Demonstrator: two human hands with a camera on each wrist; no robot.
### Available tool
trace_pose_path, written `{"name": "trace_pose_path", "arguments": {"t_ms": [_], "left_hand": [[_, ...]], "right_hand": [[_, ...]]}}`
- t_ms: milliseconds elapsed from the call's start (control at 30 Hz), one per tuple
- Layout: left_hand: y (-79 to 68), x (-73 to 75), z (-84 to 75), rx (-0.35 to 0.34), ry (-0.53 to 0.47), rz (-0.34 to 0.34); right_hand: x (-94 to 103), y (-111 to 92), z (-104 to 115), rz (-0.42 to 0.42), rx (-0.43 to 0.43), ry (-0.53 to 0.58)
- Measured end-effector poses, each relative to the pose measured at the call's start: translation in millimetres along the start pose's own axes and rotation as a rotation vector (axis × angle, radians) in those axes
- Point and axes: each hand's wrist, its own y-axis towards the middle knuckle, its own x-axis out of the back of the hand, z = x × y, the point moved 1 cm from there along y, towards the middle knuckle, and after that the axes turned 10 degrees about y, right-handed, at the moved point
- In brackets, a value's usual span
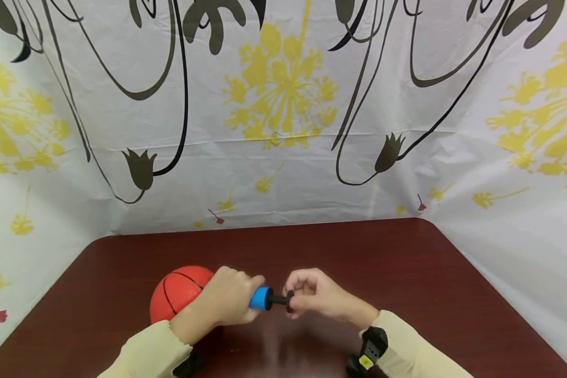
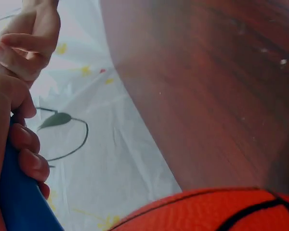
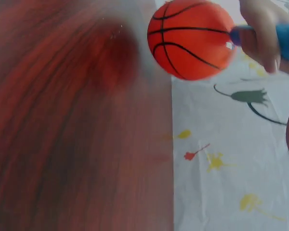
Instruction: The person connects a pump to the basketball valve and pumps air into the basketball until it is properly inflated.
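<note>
My left hand (image 1: 231,296) grips the blue barrel of a hand pump (image 1: 260,298), held crosswise over the table. From the barrel's right end a black plunger rod (image 1: 279,300) sticks out, and at its tip my right hand (image 1: 323,295) pinches the black handle between thumb and curled fingers. An orange-red basketball (image 1: 176,295) with black lines is just left of my left hand, partly covered by it. In the right wrist view the pump's far end meets the side of the ball (image 3: 192,41). The left wrist view shows fingers wrapped round the blue barrel (image 2: 24,192).
The dark red-brown table (image 1: 406,273) has a glossy top with rounded far corners. A white cloth (image 1: 283,184) with yellow and grey plant prints hangs behind it and along both sides. A black strap device (image 1: 374,344) sits on my right wrist.
</note>
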Motion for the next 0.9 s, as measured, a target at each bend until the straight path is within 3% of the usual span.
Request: {"name": "trace_pose_path", "arguments": {"t_ms": [233,400,633,767,900], "left_hand": [[-16.6,5.2,18.5,0.018,0.064,-0.108],[-11.4,10.1,18.0,0.013,0.118,-0.078],[10.5,16.9,1.7,-0.025,0.181,-0.078],[6.1,14.2,2.5,-0.026,0.118,-0.071],[-7.8,8.1,11.3,0.003,0.084,-0.083]], "right_hand": [[13.3,-20,23,0.142,0.082,0.121],[12.1,-14,22,0.088,0.057,0.061],[-2.1,14,3,0.034,0.139,-0.064],[-3.0,11,4,-0.004,0.114,-0.075],[4.1,-4,13,0.034,0.115,0.027]]}}
